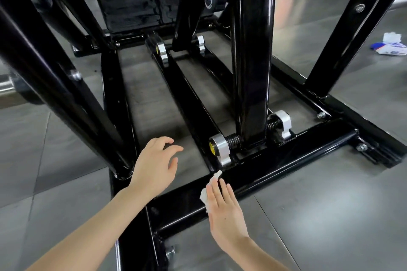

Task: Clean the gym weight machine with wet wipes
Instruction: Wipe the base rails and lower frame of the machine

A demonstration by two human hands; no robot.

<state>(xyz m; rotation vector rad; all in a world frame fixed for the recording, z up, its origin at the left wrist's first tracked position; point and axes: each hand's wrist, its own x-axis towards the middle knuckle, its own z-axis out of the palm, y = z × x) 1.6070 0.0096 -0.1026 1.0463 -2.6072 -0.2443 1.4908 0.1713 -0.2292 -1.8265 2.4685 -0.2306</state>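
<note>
The wipe (pixel 204 196) lay on the machine's base bar (pixel 286 159), pressed down under the flat, straight fingers of the right grip (pixel 222 207). Left of it the left grip (pixel 156 160) hovered, relaxed and empty. A good stroke would probably need even pressure along the bar, up to the collar (pixel 220 148) just ahead.

Wipe (pixel 204 197) under right hand (pixel 224 211) on near crossbar (pixel 286 161), left hand (pixel 154 165) to its left, wipe pack (pixel 391 48) far right
</note>
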